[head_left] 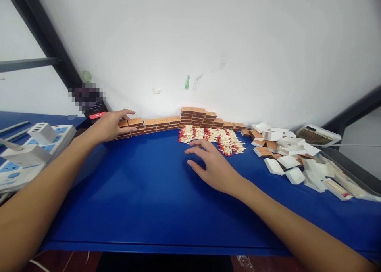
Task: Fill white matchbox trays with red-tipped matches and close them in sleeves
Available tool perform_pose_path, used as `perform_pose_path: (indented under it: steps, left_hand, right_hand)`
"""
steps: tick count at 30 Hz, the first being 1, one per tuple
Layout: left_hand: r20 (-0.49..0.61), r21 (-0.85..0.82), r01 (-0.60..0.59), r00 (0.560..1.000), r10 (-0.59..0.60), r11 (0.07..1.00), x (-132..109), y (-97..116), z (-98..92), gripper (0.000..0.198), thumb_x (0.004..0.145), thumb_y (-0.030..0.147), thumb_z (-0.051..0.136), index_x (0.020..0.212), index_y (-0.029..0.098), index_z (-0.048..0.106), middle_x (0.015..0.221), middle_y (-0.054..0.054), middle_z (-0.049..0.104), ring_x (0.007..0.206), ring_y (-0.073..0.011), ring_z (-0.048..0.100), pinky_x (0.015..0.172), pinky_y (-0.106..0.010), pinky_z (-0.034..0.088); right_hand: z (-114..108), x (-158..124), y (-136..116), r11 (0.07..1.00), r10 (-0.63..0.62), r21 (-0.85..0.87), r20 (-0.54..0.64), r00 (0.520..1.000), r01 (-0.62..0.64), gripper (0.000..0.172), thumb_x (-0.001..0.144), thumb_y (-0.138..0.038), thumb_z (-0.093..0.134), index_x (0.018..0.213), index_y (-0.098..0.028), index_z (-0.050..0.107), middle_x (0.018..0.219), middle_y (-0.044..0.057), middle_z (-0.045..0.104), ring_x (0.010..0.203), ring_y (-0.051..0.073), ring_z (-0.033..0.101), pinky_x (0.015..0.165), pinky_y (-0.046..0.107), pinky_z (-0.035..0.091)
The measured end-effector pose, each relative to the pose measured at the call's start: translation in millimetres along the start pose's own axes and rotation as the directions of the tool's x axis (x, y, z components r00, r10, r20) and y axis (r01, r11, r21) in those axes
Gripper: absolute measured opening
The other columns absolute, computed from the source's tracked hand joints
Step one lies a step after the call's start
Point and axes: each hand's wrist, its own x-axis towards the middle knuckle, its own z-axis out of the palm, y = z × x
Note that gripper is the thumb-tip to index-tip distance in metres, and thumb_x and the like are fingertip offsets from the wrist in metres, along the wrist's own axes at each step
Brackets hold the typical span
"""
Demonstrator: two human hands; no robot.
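At the left end of a row of stacked matchboxes (157, 123) is my left hand (110, 125). Its thumb and fingers are spread, with the end boxes showing in the gap; whether the fingertips touch them is hard to tell. My right hand (216, 167) hovers over the blue table in front of the loose matches (211, 134), fingers apart and slightly curled, holding nothing. These red-headed matches lie in several bunches. Behind them, against the wall, the taller stack of matchboxes (193, 115) steps down to the right.
On the right lies a heap of white matchbox trays (288, 149) mixed with orange sleeves (262, 152). One tray (337, 188) there holds matches. Beyond is a white device (320, 134) with a cable. Power strips (18, 167) with plugs and a phone (97, 111) stand at left.
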Motion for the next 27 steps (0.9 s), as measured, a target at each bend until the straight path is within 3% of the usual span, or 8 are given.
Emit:
perform_pose_path:
  steps: [15,20,27]
  left_hand:
    - [0.031,-0.028,-0.019,0.999,0.02,0.999,0,-9,-2.1,0.087,0.084,0.073,0.071,0.155,0.024,0.06,0.135,-0.013,0.076,0.121,-0.0367,0.071,0.103,-0.041,0.054]
    - [0.031,-0.049,0.05,0.998,-0.049,0.998,-8,-6,-23.7,0.093,0.082,0.072,0.075,0.159,0.024,0.055,0.139,-0.01,0.077,0.12,-0.035,0.07,0.105,-0.042,0.054]
    - [0.022,-0.065,0.161,0.987,-0.16,0.985,-19,-18,-48.7,0.072,0.074,0.07,0.084,0.13,0.026,0.077,0.12,-0.004,0.084,0.123,-0.0326,0.068,0.111,-0.045,0.049]
  right_hand:
    - [0,0,1,1.0,-0.003,0.011,0.009,1.0,0.003,0.025,0.105,-0.024,0.063,0.128,-0.028,0.071,0.144,0.015,0.062,0.139,0.033,0.063,0.118,0.062,0.054]
    - [-2,0,0,1.0,-0.002,0.006,0.006,1.0,0.002,0.024,0.105,-0.025,0.061,0.128,-0.027,0.07,0.144,0.015,0.062,0.139,0.032,0.063,0.119,0.062,0.054]
    - [-1,-1,0,1.0,-0.002,0.011,0.008,1.0,0.002,0.026,0.104,-0.024,0.062,0.128,-0.028,0.071,0.144,0.015,0.062,0.139,0.033,0.063,0.117,0.063,0.055]
